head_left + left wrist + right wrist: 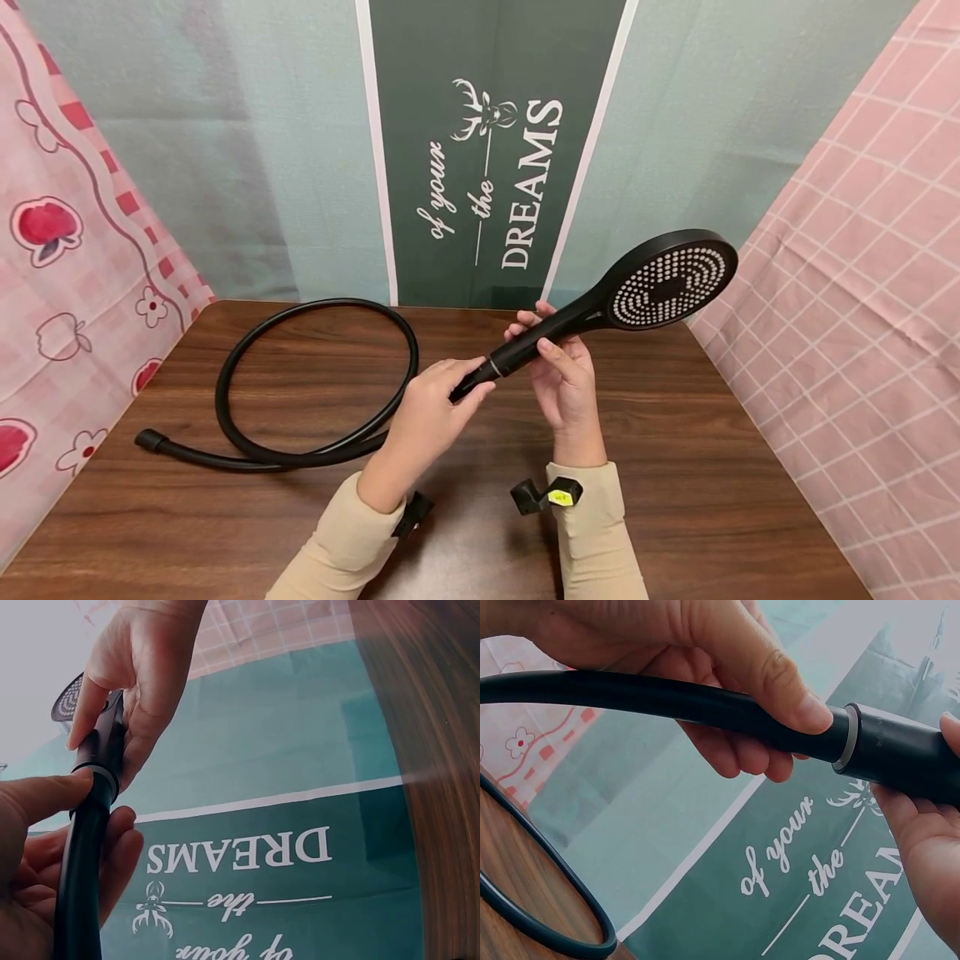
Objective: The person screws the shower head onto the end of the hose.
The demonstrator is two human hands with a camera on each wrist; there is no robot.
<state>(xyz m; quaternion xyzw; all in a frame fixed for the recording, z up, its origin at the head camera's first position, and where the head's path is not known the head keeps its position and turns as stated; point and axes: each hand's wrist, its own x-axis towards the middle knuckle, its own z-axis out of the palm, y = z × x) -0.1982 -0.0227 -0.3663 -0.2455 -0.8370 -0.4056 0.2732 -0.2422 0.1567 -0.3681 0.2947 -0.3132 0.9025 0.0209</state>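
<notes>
A black shower head (667, 287), its face dotted with pale nozzles, is held up over the table by my right hand (564, 375), whose thumb and fingers grip the handle (536, 340). Against the handle's lower end sits the end of a black shower hose (727, 711), with a light grey ring (847, 739) showing at the joint. My left hand (429, 408) pinches the hose just below that ring, thumb (52, 793) on one side and fingers on the other. From there the hose runs left and loops on the tabletop, its other end fitting (152, 440) lying free.
The brown wooden table (660, 500) stands before a green lettered cloth (498, 50). Patterned cloths hang on both sides, a fruit print (67, 333) at left and a pink grid (862, 275) at right. Each sleeve cuff carries a small black camera mount (528, 497).
</notes>
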